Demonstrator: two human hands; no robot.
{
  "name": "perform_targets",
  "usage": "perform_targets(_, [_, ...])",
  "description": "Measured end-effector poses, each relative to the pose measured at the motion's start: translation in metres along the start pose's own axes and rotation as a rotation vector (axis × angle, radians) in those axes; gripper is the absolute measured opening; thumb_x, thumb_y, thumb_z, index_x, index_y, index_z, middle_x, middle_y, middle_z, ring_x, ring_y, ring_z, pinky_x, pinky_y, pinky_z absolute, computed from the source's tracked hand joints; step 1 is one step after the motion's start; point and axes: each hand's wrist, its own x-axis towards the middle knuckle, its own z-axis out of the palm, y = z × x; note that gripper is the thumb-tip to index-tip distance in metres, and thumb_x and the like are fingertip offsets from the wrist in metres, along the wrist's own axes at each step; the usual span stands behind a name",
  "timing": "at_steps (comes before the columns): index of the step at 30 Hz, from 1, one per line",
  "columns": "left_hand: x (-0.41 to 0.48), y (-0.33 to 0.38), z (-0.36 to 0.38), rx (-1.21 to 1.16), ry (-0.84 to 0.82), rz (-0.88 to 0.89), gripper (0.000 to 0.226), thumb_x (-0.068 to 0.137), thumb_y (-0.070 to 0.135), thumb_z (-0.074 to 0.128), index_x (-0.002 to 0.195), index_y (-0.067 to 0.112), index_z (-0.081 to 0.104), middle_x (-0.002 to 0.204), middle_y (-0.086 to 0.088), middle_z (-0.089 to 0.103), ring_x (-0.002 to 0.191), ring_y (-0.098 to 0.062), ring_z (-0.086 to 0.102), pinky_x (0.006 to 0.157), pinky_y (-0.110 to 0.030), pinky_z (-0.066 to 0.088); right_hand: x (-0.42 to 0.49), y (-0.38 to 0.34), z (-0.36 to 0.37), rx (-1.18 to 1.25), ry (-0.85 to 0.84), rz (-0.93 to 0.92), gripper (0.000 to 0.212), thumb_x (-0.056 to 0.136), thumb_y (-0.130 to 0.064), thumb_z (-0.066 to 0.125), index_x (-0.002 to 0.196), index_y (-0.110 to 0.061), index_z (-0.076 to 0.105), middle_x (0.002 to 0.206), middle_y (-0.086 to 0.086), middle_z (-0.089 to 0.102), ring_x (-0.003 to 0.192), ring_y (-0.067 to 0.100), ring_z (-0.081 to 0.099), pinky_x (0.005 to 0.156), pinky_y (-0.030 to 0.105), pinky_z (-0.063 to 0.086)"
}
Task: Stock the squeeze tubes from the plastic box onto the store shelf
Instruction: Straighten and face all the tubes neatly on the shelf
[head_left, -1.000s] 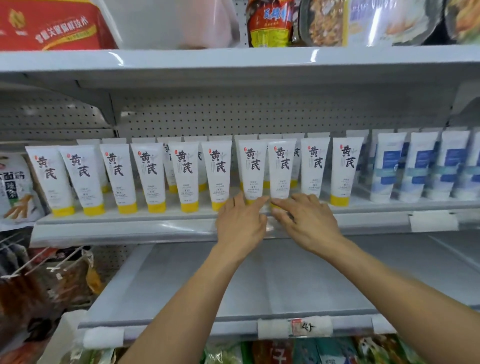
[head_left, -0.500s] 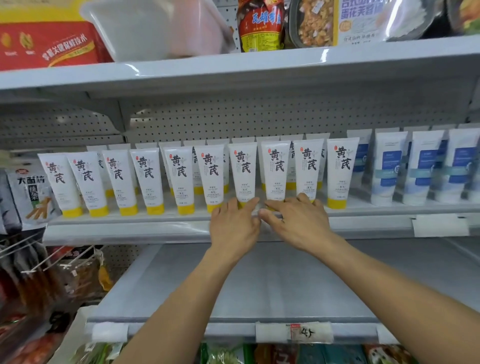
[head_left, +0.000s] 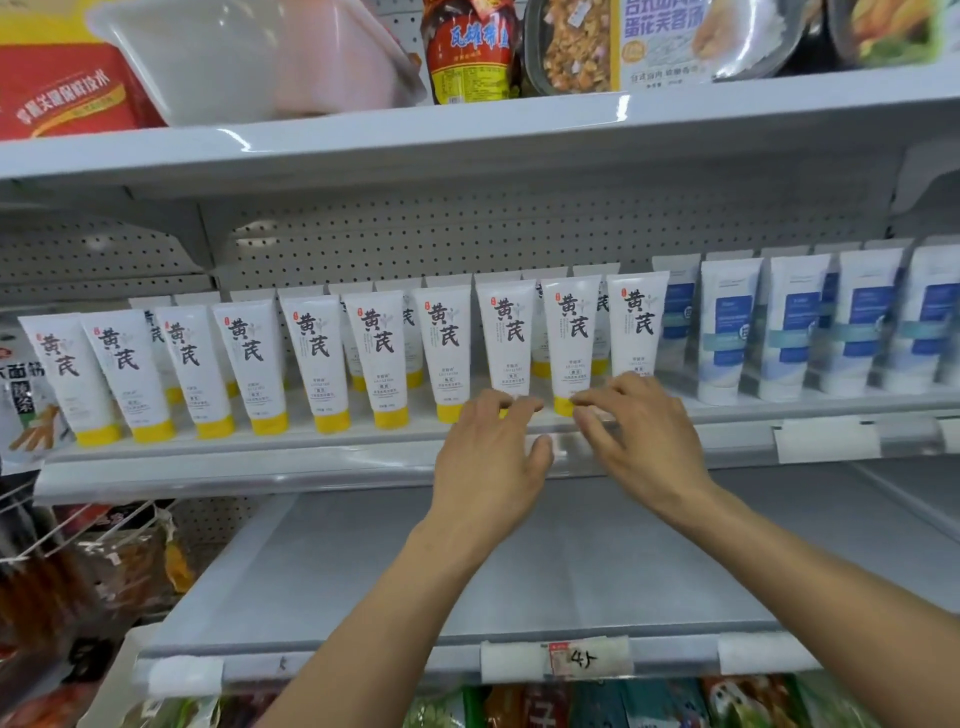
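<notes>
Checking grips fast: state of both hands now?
Left hand: open, fingertips at a white, yellow-capped plastic squeeze tube.
Right hand: open, fingertips at the neighbouring tube.

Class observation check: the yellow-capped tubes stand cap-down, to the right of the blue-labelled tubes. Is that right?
No. The head view shows the yellow-capped tubes standing cap-down to the left of the blue-labelled tubes, not the right.
</notes>
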Motion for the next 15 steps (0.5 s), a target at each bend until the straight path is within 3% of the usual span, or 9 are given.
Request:
perform_targets(4, [0.014, 0.028, 0.026, -0.088, -0.069, 0.024, 0.049, 0.094, 0.032, 0.051, 0.142, 0.028, 0.041, 0.147, -0.006, 0.034, 0.134, -0.023, 0.034, 0.106, -0.036, 0.037, -0.001, 0.036, -0.016, 0.044, 0.056, 0.084, 0.023, 0.092, -0.030, 0.056, 0.110, -0.023, 0.069, 0.103, 0.005, 0.057, 0.102, 0.025, 0.048, 0.085, 0.036, 0.041])
perform_targets(8, [0.030, 0.041, 0.041, -0.016, -0.134, -0.039, 0.055, 0.094, 0.036, 0.049, 0.146, 0.035, 0.033, 0.153, -0.009, 0.021, 0.137, -0.028, 0.028, 0.107, -0.038, 0.033, 0.001, 0.050, -0.016, 0.026, -0.115, 0.115, 0.052, 0.087, -0.058, 0.033, 0.125, -0.035, 0.060, 0.124, 0.005, 0.055, 0.116, 0.027, 0.046, 0.097, 0.039, 0.038])
perform_targets(11, [0.039, 0.046, 0.044, 0.069, -0.165, -0.087, 0.055, 0.095, 0.041, 0.047, 0.147, 0.038, 0.031, 0.148, -0.011, 0.027, 0.131, -0.032, 0.034, 0.104, -0.037, 0.034, 0.007, 0.055, -0.011, 0.003, -0.209, 0.107, 0.068, 0.079, -0.070, 0.018, 0.131, -0.042, 0.054, 0.132, 0.004, 0.054, 0.120, 0.028, 0.047, 0.100, 0.041, 0.038])
perform_targets(15, [0.044, 0.047, 0.050, 0.126, -0.159, -0.116, 0.052, 0.096, 0.045, 0.043, 0.146, 0.037, 0.033, 0.141, -0.010, 0.039, 0.127, -0.030, 0.040, 0.101, -0.035, 0.035, 0.010, 0.056, -0.009, -0.078, -0.266, 0.106, 0.048, 0.094, -0.060, 0.031, 0.135, -0.043, 0.048, 0.138, 0.001, 0.052, 0.121, 0.030, 0.043, 0.098, 0.040, 0.034])
